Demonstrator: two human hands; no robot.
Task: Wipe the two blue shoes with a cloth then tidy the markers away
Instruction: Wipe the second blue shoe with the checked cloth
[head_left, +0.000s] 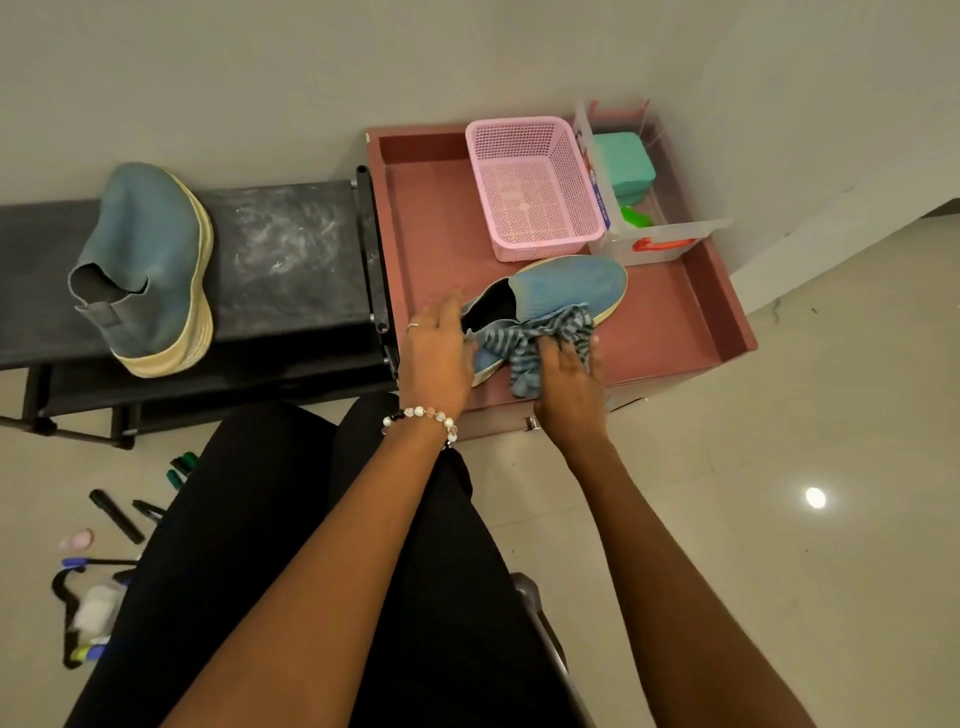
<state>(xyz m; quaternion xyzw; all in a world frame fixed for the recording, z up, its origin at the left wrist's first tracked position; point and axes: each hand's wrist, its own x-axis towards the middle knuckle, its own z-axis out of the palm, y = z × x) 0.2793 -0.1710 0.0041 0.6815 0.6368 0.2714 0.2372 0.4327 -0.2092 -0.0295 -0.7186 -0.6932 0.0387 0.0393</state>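
Note:
One blue shoe (566, 286) lies on the pink tray-top cabinet (670, 332), toe pointing right. My left hand (434, 358) holds its heel end. My right hand (569, 384) grips a blue-and-grey striped cloth (540, 338) pressed against the shoe's side. The second blue shoe (150, 270) stands tipped on its sole edge on the black bench (291, 260) at the left. Several markers (117, 517) lie scattered on the floor at the lower left, black and green ones among them.
A pink mesh basket (535, 187) stands at the back of the cabinet top, beside a clear bin (670, 234) holding a teal box. My black-clad legs fill the lower middle. A black hanger (65, 587) and small items lie on the tiled floor at left.

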